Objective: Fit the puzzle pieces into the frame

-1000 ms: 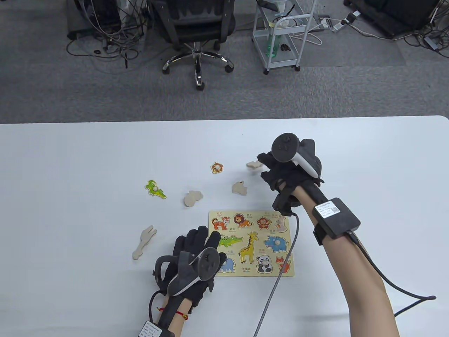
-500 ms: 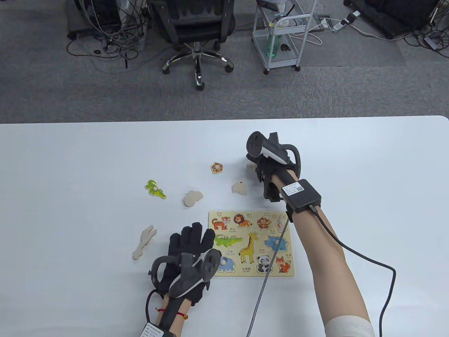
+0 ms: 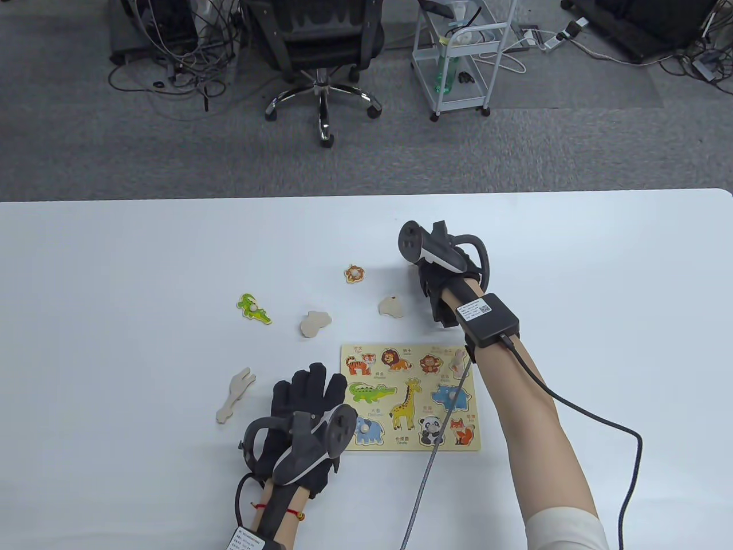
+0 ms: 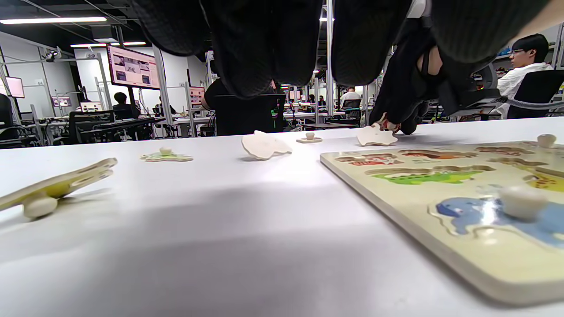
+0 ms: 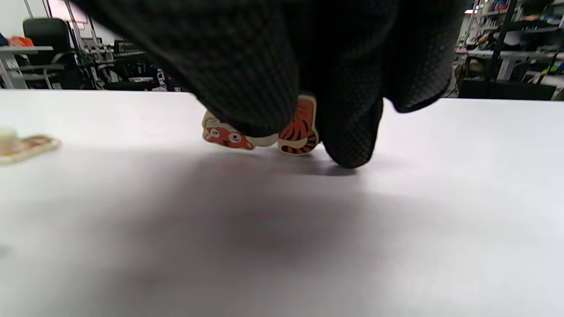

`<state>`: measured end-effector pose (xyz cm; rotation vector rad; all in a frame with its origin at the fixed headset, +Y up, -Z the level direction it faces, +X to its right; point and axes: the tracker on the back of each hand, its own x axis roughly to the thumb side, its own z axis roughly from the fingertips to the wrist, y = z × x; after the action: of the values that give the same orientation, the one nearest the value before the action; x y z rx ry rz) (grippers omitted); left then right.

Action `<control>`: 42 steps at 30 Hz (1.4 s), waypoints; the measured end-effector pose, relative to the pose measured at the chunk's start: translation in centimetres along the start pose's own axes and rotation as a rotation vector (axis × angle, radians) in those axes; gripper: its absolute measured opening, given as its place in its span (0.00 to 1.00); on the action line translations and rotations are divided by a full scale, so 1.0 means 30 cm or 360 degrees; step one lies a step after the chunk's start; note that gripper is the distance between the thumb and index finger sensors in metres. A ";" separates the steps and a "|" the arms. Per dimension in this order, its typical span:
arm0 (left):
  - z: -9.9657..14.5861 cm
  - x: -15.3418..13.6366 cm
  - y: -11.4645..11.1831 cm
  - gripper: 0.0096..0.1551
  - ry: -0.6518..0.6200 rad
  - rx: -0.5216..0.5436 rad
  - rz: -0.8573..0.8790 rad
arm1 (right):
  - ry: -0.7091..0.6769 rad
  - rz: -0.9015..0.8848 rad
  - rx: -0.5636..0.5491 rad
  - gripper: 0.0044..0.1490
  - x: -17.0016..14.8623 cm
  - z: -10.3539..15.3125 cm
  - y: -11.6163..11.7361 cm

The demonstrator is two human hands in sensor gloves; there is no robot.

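Observation:
The puzzle frame [image 3: 409, 447] lies flat at the table's front centre, with an elephant, rhino and panda piece seated in it; it also shows in the left wrist view [image 4: 396, 193]. My right hand [image 3: 428, 279] is behind the frame, turned on its side. Its fingers [image 5: 352, 132] pinch a tiger piece [image 5: 300, 132], which stands on its edge on the table with the printed face showing. My left hand [image 3: 309, 395] rests flat on the table with its fingers spread, touching the frame's left edge and holding nothing.
Loose pieces lie behind and left of the frame: a green crocodile [image 3: 253, 308], a round orange piece [image 3: 355, 273], two face-down pieces [image 3: 314, 323] [image 3: 391, 306], and a long face-down one [image 3: 235, 395]. A cable [image 3: 426, 475] crosses the frame's right part.
My right hand has moved left and rolled onto its side over the far face-down piece, which is now gripped and tipped up as the tiger. My left hand has slid slightly back.

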<state>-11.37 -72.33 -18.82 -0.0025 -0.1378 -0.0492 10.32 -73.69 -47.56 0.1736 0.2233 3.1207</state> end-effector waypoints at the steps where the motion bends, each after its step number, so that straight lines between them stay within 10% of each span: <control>1: 0.000 0.000 -0.001 0.38 -0.0004 -0.0005 0.0006 | -0.0007 -0.0027 -0.0004 0.26 -0.007 0.007 -0.008; 17: 0.018 0.010 0.014 0.43 -0.0144 0.0071 0.0728 | -0.0332 -0.1022 -0.0054 0.25 -0.167 0.531 -0.283; 30: 0.055 0.058 0.049 0.35 -0.0279 0.0086 0.1997 | -0.0514 -0.2154 -0.0013 0.24 -0.158 0.940 -0.041; 42: 0.064 0.084 0.041 0.23 -0.0243 0.0163 0.1838 | -0.0551 -0.2257 0.0022 0.25 -0.117 0.949 0.067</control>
<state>-9.08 -71.21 -16.57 0.0167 -0.2741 1.1130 16.96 -71.71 -19.64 0.3453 0.2141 1.6532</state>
